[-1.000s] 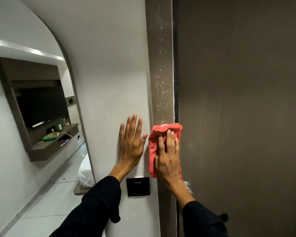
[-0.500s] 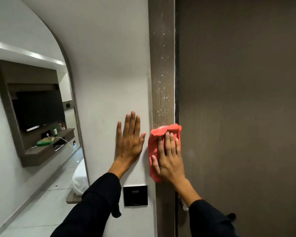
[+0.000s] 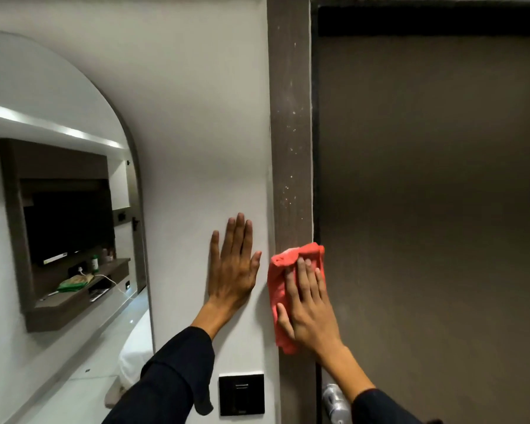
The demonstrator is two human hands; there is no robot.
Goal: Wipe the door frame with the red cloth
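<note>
cloth, red, lies flat on the brown frame beside the dark door, pinned there under the right hand, whose fingers are spread flat over it rather than curled around it. left hand rests open with the palm against the white wall, holding nothing, just left of the frame and above a black switch. pale specks dot the frame above the cloth, and an arched mirror fills the wall at far left.
</note>
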